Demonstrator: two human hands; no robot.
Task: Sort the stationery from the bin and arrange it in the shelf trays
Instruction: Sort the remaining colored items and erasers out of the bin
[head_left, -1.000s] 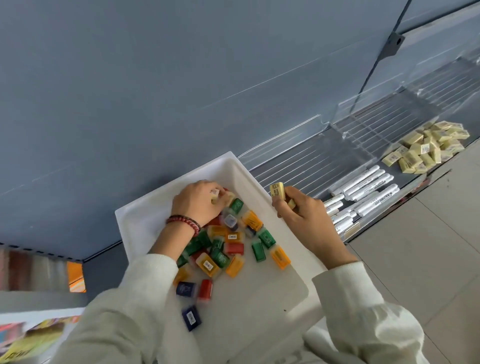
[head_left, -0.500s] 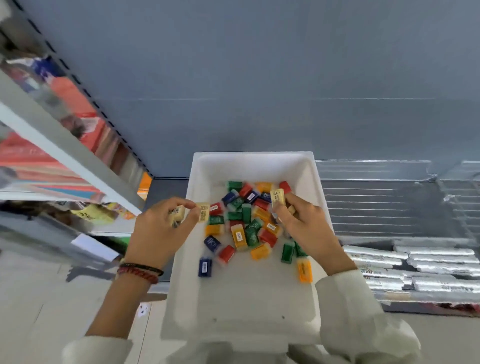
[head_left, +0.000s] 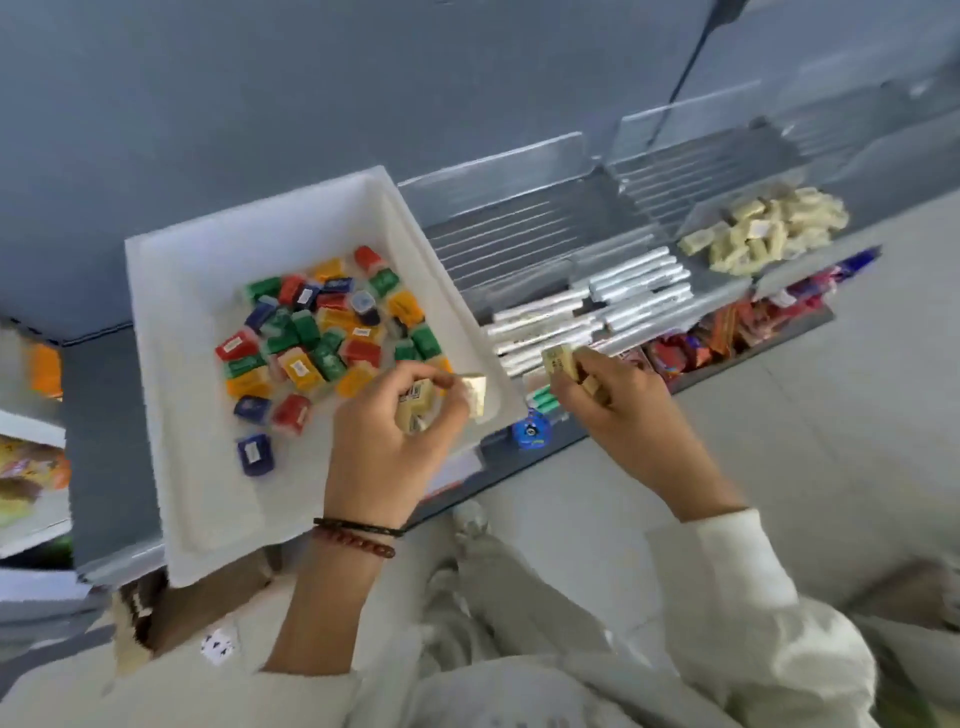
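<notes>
The fingers of the left hand (head_left: 384, 447) and the right hand (head_left: 618, 410) cover part of the cream blocks (head_left: 475, 397) they hold, whose labels are too blurred to read, and the colourful packets (head_left: 31, 467) at the left edge are cut off and smeared.

**One bin, four colours, two stocked trays**

One white bin (head_left: 156, 364) holds roughly thirty small coloured blocks (head_left: 311, 338), bunched toward its far right corner. About nine are green, seven red, eight orange or yellow and six blue, though overlaps make the tally inexact. The left hand (head_left: 384, 457) pinches two cream erasers (head_left: 475, 395), perhaps a third. The right hand (head_left: 628, 421) grips at least two. On the shelf (head_left: 509, 228), about a dozen silver-wrapped pens (head_left: 623, 296) lie in one tray. Another tray holds a heap (head_left: 753, 234) of cream erasers too tangled to count.
</notes>
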